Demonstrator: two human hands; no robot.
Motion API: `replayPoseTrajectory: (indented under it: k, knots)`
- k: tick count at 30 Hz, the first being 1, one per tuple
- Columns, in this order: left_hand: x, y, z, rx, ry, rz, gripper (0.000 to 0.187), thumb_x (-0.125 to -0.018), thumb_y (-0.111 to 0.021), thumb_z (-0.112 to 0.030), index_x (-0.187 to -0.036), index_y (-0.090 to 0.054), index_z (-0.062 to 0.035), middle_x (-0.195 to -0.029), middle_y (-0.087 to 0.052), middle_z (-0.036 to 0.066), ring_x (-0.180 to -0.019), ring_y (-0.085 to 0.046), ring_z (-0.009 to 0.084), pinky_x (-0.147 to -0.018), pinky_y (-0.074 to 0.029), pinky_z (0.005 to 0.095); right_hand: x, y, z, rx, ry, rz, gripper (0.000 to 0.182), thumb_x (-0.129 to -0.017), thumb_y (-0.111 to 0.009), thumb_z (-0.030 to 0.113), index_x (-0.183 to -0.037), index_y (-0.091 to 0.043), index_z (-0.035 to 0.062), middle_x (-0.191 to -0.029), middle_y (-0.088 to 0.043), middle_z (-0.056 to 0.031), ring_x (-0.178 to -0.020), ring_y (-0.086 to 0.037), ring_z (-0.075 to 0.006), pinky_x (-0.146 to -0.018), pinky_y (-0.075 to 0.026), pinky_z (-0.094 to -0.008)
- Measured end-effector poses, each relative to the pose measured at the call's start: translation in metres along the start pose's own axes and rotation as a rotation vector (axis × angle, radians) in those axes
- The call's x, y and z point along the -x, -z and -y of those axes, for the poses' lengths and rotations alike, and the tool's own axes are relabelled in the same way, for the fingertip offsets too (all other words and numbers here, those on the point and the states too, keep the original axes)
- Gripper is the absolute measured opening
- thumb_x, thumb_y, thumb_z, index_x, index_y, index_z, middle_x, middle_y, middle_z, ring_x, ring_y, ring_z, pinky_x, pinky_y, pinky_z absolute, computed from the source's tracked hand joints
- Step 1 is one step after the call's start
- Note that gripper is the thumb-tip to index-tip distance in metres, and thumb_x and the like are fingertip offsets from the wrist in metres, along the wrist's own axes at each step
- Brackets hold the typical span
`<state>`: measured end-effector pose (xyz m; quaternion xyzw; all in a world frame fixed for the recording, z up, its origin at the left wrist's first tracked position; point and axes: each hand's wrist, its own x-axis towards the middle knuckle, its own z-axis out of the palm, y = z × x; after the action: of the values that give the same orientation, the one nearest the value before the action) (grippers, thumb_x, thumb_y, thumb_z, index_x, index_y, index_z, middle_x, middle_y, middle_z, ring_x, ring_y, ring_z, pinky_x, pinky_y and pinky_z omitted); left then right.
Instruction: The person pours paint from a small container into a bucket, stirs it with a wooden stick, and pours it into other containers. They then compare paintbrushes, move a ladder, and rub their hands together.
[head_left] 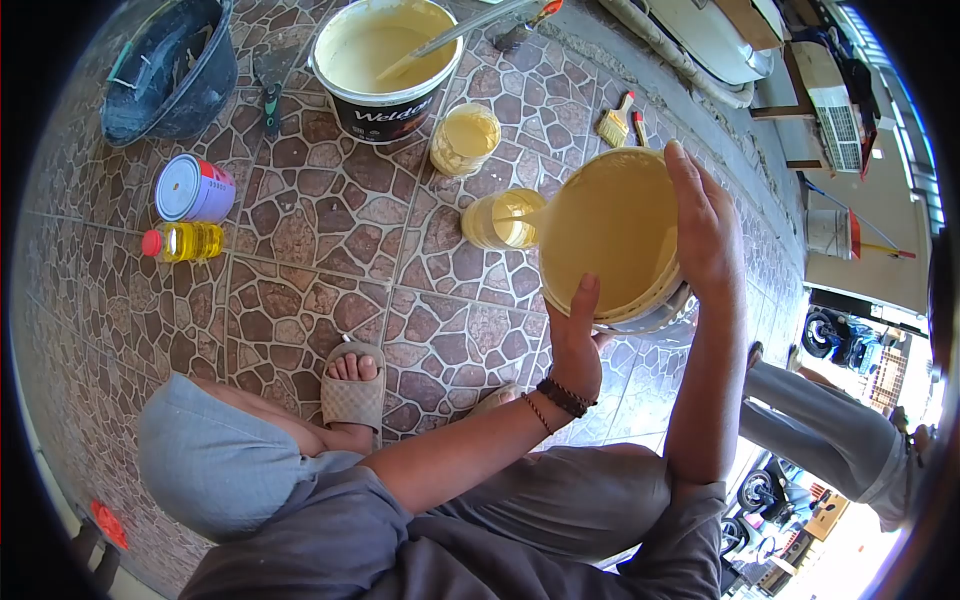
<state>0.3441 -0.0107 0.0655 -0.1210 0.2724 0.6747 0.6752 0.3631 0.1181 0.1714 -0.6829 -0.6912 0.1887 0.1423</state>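
hands (640,280) both grip tilted bucket (610,235) | pouring into jar (500,220) | pail (385,65) reads "Weldo…"

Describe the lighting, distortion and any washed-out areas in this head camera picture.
Head view: strong fisheye bend with a black vignette at the edges; hard daylight on the tilted bucket and the hands, left and right; lower right corner blown out white; tiled floor sharp, no motion blur.

The ground is paved with brown stone-pattern tiles (330,210) (pale grout between), bordered by a concrete kerb (640,75) and lit by sunlight.
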Motion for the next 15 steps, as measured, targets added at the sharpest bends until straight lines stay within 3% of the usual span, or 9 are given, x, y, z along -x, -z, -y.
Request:
replayPoseTrajectory:
  k: [15]
  knots:
    - [-0.0009,0.0031,0.0018,-0.005,0.002,0.006,0.072,-0.091,-0.052,-0.051,-0.143,-0.022,-0.0116,-0.142,-0.037,0.013,-0.132,-0.039,0.032,-0.104,-0.031,0.063,0.0016,0.0,-0.0021,-0.017,0.032,0.017,0.057,-0.093,-0.038,0.054,-0.12,-0.062,0.0094,-0.107,-0.065,-0.0224,-0.106,-0.061,-0.0373,-0.092,-0.044,-0.0418]
